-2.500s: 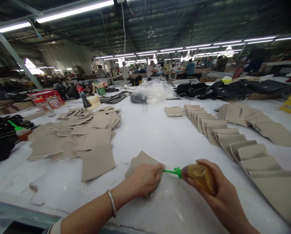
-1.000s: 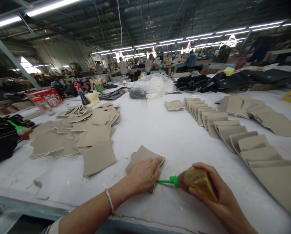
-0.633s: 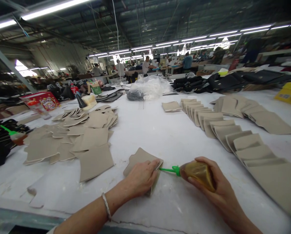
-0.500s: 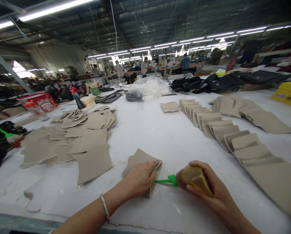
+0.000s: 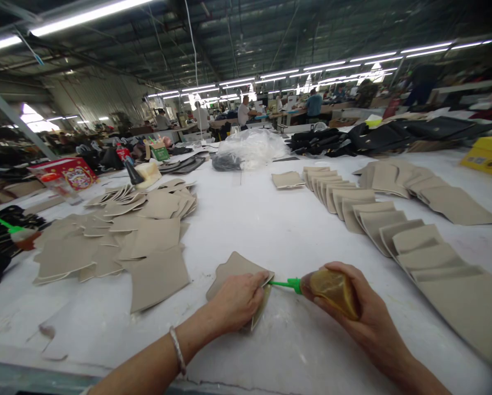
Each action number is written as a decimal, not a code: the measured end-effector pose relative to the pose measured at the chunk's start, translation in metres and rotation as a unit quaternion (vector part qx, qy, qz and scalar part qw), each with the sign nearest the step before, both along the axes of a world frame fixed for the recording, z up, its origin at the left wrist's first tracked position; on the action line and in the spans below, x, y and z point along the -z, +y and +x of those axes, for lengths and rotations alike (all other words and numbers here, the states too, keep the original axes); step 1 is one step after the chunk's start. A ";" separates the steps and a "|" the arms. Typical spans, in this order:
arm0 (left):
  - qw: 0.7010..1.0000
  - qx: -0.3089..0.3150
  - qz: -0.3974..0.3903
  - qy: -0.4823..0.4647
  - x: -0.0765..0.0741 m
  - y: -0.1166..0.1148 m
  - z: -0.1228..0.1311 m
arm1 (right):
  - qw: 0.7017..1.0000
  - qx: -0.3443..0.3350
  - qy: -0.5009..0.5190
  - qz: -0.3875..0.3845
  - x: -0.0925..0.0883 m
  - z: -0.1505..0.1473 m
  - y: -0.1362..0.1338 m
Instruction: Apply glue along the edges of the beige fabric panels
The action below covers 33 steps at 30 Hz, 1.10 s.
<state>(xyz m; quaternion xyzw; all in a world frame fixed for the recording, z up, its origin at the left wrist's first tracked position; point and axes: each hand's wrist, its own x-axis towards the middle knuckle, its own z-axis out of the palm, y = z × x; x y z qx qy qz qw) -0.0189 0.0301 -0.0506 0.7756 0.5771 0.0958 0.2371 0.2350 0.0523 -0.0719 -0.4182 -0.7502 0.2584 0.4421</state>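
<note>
My left hand (image 5: 236, 301) presses down on a beige cut fabric piece (image 5: 231, 267) lying on the white table (image 5: 270, 225), fingers curled at its right edge and lifting a layer there. My right hand (image 5: 348, 307) grips a soft amber glue bottle (image 5: 331, 285) with a green nozzle (image 5: 285, 283). The nozzle tip touches the piece's right edge beside my left fingertips.
A loose heap of beige pieces (image 5: 118, 233) lies to the left. Two overlapping rows of beige pieces (image 5: 378, 219) run along the right. A clear plastic bag (image 5: 254, 149), black goods (image 5: 353, 140), a red box (image 5: 67, 173) and another glue bottle (image 5: 17, 233) lie farther off. People work at distant tables.
The nozzle tip slid back and forth along the piece's right edge, down toward me and up again. My left hand stayed on the piece. The camera shifted slightly.
</note>
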 end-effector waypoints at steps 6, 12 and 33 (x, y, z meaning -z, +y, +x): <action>1.000 0.000 -0.007 0.002 -0.002 0.000 0.000 | 1.000 0.016 -0.007 0.025 0.002 0.002 0.002; 1.000 -0.007 -0.005 0.010 -0.001 -0.001 0.001 | 0.995 0.019 0.029 -0.090 0.004 -0.006 -0.029; 0.999 -0.018 0.007 0.032 0.001 -0.003 0.003 | 0.976 0.062 0.089 -0.189 -0.004 -0.014 -0.041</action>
